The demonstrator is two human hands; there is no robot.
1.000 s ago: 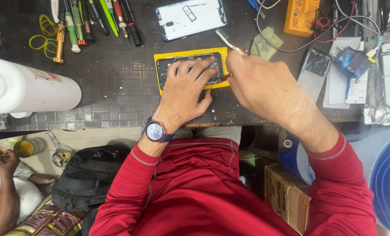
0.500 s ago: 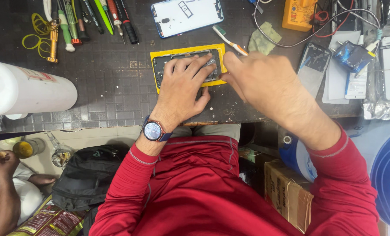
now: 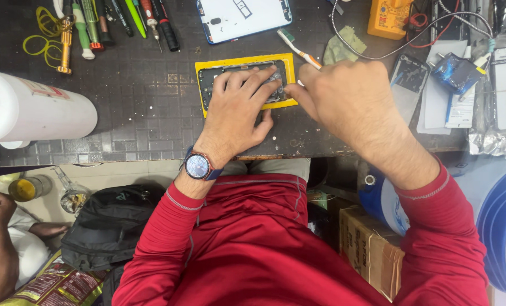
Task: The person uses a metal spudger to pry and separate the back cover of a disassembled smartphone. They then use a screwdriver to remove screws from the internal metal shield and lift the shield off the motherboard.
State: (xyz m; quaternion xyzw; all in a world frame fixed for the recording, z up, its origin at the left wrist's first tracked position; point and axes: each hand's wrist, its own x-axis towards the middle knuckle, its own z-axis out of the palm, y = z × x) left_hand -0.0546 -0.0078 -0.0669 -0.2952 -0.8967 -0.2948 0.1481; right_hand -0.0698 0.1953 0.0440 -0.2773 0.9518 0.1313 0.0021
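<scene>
A: What is being shown of the room and the surface?

B: A dark, gridded desk is being looked down on, with a black backpack and a cardboard box lying on the floor beneath its near edge. Screwdrivers are being kept along the far edge, and a white cylinder is lying at the left edge.

A: Where is the opened phone lying?

B: On a yellow mat at mid-desk, its long axis running parallel to the near edge. It is being pressed flat by the left hand, fingers spread over it, nothing enclosed.

A: And the right hand?

B: It is being held just beside the phone's right end, its grip clenched on a white toothbrush, whose head is pointing toward the far edge. The phone is lying leftward of that grip; the left hand is nearer.
</scene>
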